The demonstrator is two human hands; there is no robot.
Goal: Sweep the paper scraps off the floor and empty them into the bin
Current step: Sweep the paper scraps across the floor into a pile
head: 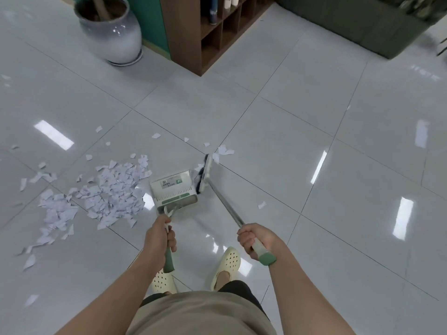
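The left hand [158, 238] is gripping the dustpan [173, 191] handle, fingers wrapped round it; the right hand [257, 240] is clenching the broom [205, 176] pole near its green end. Past the hands, the broom's head is standing just right of the dustpan. The scraps [101, 192] are lying heaped on the floor [314, 141] just left of the dustpan, a few strays beyond it. Farther off, a vase [113, 32] and shelf [208, 37] are standing.

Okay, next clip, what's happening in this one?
A person stands on a tiled floor with a dustpan gripped by its handle in the left hand and a broom gripped in the right hand. The broom head sits just right of the pan. A big pile of paper scraps lies left of the pan, unswept, with strays around. No bin shows.
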